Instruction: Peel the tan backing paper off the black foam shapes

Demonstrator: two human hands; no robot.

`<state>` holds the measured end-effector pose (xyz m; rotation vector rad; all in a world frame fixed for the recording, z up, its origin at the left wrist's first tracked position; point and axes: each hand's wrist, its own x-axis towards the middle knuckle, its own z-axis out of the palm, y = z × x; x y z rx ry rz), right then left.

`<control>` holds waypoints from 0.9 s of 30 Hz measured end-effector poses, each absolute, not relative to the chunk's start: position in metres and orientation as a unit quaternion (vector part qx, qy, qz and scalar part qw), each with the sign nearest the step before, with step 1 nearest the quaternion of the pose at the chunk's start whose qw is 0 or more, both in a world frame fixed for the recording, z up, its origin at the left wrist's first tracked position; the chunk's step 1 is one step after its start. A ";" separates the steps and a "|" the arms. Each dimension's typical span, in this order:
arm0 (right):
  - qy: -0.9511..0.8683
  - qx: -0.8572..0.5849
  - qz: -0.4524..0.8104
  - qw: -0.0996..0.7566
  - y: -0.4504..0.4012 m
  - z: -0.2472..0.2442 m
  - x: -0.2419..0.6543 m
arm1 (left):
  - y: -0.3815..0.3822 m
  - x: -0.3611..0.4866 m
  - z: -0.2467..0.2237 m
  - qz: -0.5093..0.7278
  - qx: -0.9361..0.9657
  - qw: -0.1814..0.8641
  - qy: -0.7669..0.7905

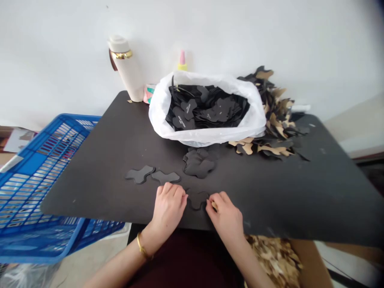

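Observation:
Directly in front of me, on the dark table point(120, 132), lies a small stack of black wavy-edged cut-out pieces point(198, 198). My left hand point(169, 206) is closed, thumb and forefinger pinched at the stack's left edge. At its right edge is my right hand point(226, 216), also closed, with a small tan scrap point(214, 206) between thumb and fingers. Two similar black stacks, one at the left point(139, 174) and one beside my left hand point(165, 177), lie flat. A thicker pile of black pieces point(198, 162) sits just beyond.
At the back, a white plastic bag point(207, 138) holds many black pieces. Right of it spreads a heap of black and tan pieces point(277, 120). A cream bottle point(129, 72) stands back left. A blue basket point(69, 140) flanks the table; below right, a box holds tan scraps point(274, 260).

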<state>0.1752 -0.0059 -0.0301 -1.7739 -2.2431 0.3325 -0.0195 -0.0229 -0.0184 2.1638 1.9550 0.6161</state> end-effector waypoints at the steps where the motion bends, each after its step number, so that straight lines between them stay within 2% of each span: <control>1: -0.772 -0.609 0.122 0.135 -0.005 -0.030 0.176 | -0.023 -0.020 -0.016 0.208 0.720 0.088 0.657; 6: -0.759 -0.602 0.172 0.177 0.000 -0.028 0.178 | -0.024 -0.022 -0.007 0.221 0.700 0.126 0.668; 15: -0.740 -0.604 0.232 0.183 0.007 -0.022 0.180 | -0.020 -0.023 -0.008 0.214 0.692 0.125 0.678; 23: -0.785 -0.578 0.139 0.172 -0.006 -0.036 0.174 | -0.019 -0.017 -0.008 0.169 0.738 0.063 0.651; 27: -0.772 -0.580 0.177 0.189 -0.004 -0.033 0.175 | -0.019 -0.019 -0.007 0.183 0.729 0.075 0.655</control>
